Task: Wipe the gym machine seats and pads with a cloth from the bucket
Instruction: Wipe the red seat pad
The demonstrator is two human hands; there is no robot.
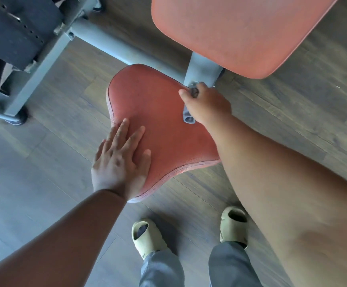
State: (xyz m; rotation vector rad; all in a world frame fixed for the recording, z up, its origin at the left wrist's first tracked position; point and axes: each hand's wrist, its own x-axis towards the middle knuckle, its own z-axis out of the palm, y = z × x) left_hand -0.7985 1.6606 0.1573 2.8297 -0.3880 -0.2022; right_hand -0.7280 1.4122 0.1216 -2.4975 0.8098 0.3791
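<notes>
An orange-red padded seat (160, 112) with a worn stitched edge sits low in the middle of the view. My left hand (120, 162) lies flat on its near left corner, fingers straight and spread. My right hand (206, 104) is curled around a bunched grey cloth (189, 118) at the seat's far right edge, close to the grey post. A larger orange back pad (241, 32) is tilted above and behind the seat at the upper right.
The grey metal frame (106, 41) runs from the seat to the upper left, where a dark weight stack (13, 27) stands. A frame foot (16, 119) rests on the wood-look floor at the left. My feet in pale slides (145, 235) stand just below the seat.
</notes>
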